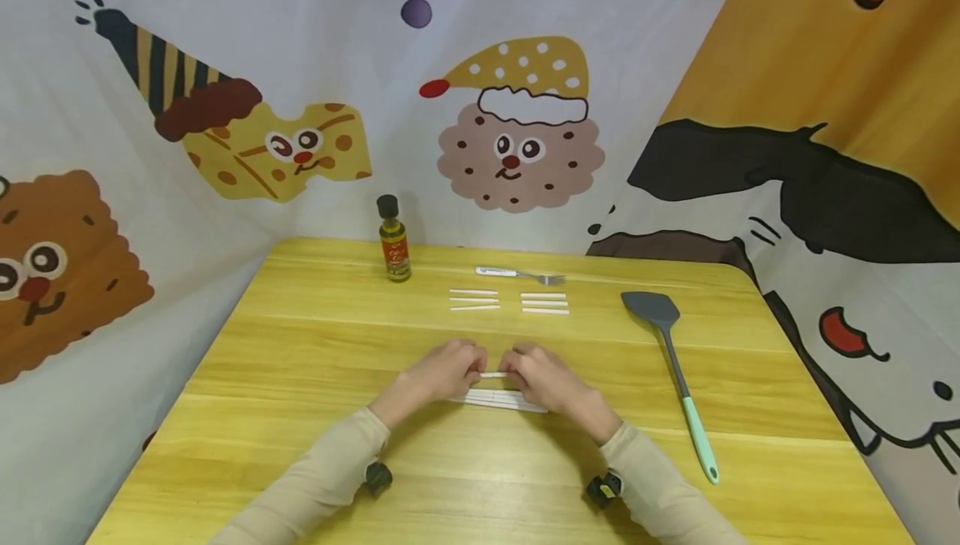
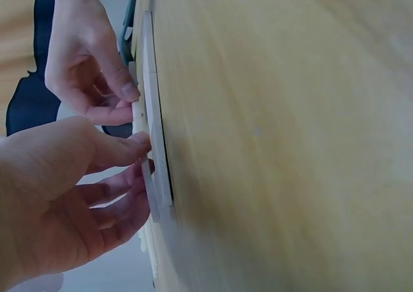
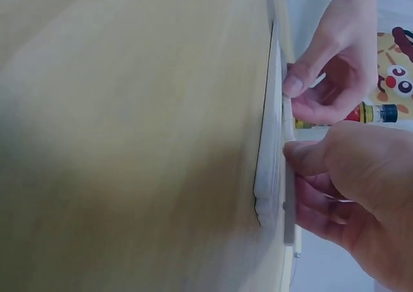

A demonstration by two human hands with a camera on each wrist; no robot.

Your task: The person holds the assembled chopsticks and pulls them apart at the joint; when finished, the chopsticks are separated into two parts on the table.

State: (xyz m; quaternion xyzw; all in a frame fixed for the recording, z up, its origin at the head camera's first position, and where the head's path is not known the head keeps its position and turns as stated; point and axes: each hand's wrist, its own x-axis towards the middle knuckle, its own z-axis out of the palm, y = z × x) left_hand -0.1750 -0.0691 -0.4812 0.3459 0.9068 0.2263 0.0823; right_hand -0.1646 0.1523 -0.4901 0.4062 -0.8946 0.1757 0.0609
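In the head view both hands meet over the middle of the table. The left hand [image 1: 450, 367] and the right hand [image 1: 543, 374] pinch one thin white stick [image 1: 493, 375] between thumbs and fingers, a short stretch of it showing between them. In the right wrist view this stick [image 3: 289, 221] runs on past the right fingers to a square end. Just on the near side, a bundle of long white sticks [image 1: 498, 399] lies flat on the table, partly hidden by the hands.
Beyond the hands lie two groups of short white sticks, a left group [image 1: 474, 300] and a right group [image 1: 545, 303]. Behind them are a white-handled fork [image 1: 517, 274] and a sauce bottle [image 1: 394, 241]. A grey spatula [image 1: 675, 362] with a mint handle lies to the right.
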